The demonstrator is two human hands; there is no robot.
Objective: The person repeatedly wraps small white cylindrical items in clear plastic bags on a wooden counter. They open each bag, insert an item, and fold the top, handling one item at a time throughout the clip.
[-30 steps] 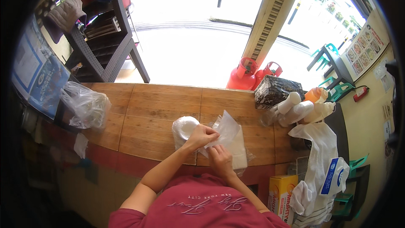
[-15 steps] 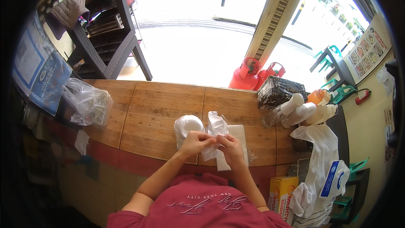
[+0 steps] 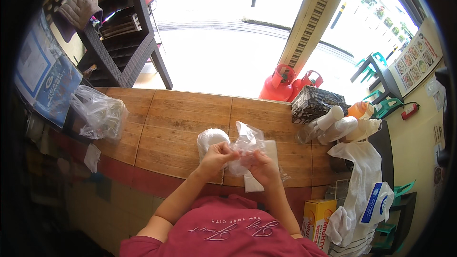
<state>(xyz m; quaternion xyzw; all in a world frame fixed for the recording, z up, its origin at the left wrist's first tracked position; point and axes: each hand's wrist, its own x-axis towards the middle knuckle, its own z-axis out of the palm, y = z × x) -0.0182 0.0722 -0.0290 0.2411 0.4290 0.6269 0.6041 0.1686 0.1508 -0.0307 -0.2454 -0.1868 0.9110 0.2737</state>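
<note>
My left hand (image 3: 219, 157) and my right hand (image 3: 263, 166) pinch a small thin plastic bag (image 3: 249, 139) between them over the table's near edge. The bag is see-through and crumpled, its upper part standing away from me. Just beyond my left hand is a round white stack in clear wrap (image 3: 212, 138), perhaps bowls or lids. A flat pack of white sheets (image 3: 271, 151) lies beneath the bag and my right hand, partly covered by them.
The wooden table (image 3: 178, 123) carries a filled clear bag (image 3: 102, 116) at left. At right stand a dark patterned box (image 3: 318, 104), several squeeze bottles (image 3: 364, 128) and a white cloth (image 3: 359, 162). Nearer me is a yellow box (image 3: 319, 216). Red gas cylinders (image 3: 277, 84) stand beyond.
The bag, narrow and folded before, is now spread wider and looks more see-through. My hands have drawn slightly apart, the right one moving a little to the right.
</note>
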